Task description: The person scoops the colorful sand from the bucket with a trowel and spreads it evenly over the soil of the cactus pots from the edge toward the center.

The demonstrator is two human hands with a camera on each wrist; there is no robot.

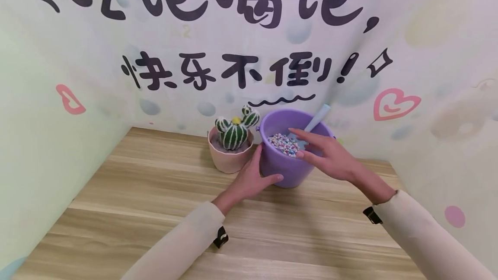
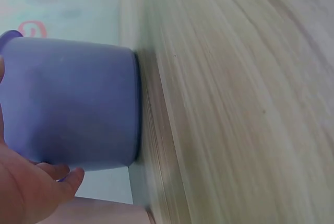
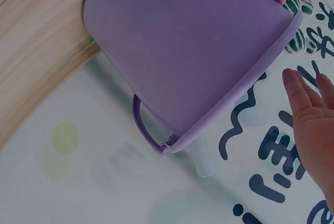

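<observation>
A purple bucket [image 1: 285, 174] stands upright on the table, with small multicoloured beads [image 1: 283, 144] inside. A pale blue handle [image 1: 318, 118] leans out over its back right rim; its lower end lies among the beads. My left hand [image 1: 250, 180] holds the bucket's left side, thumb across the front and fingers round the side, as the left wrist view also shows. My right hand [image 1: 330, 154] hovers over the right rim with fingers extended and nothing between them. In the right wrist view it appears apart from the bucket wall.
Close to the bucket's left stands a knitted cactus [image 1: 234, 135] in a pink pot [image 1: 229, 161], right beside my left fingers. Behind them rises a printed wall cloth [image 1: 218, 40] with black lettering. The wooden table [image 1: 136, 189] extends in front and to the left.
</observation>
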